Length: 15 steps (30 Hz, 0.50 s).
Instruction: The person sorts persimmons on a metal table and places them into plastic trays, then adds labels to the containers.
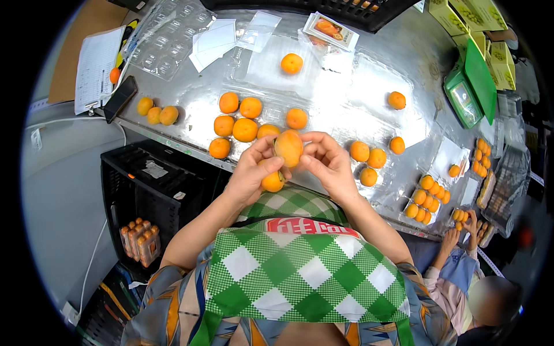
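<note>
An orange persimmon (288, 148) is held up over the front edge of the metal table, between my two hands. My left hand (249, 175) grips its left side with thumb and fingers. A second persimmon (272, 181) sits lower in the same hand, its calyx partly in sight. The fingertips of my right hand (331, 168) rest against the upper persimmon's right side. Just beyond my hands, several persimmons (245, 130) sit in a clear plastic tray (273, 113). More persimmons (377, 158) lie to the right in another clear tray, partly hidden by glare.
Clear plastic trays (166, 39), white cards (214, 41) and a picture card (332, 31) lie farther back. A phone (120, 98) is at the left edge. A green scale (467, 93) stands right. A co-worker's hands (452, 238) handle persimmons. Black crates (151, 164) stand below left.
</note>
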{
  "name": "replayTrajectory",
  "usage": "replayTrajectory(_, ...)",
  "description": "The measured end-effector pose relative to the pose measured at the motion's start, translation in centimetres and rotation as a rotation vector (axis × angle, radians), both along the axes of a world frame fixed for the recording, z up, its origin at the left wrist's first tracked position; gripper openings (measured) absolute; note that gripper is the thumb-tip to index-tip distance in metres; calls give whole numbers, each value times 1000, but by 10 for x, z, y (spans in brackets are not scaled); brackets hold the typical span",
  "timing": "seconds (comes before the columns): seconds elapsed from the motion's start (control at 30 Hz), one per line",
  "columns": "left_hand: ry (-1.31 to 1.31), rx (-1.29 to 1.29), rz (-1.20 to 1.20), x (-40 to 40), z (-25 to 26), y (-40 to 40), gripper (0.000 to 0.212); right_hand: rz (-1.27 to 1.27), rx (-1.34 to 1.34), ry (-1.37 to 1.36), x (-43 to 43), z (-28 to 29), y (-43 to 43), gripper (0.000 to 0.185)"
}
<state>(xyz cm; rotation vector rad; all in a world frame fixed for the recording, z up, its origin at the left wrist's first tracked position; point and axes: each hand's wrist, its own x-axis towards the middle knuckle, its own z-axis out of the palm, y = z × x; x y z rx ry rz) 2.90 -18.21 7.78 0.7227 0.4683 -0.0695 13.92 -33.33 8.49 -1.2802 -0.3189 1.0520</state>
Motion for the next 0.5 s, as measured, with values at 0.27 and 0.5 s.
replayTrajectory(0.27,6,-300,-1,-6,-4,-1,41,66,50,-356,0,5,10,61)
replayTrajectory(0.5,117,-450,-88,-4,-13,0,45,-18,-32,-525,-3,-3,10,56)
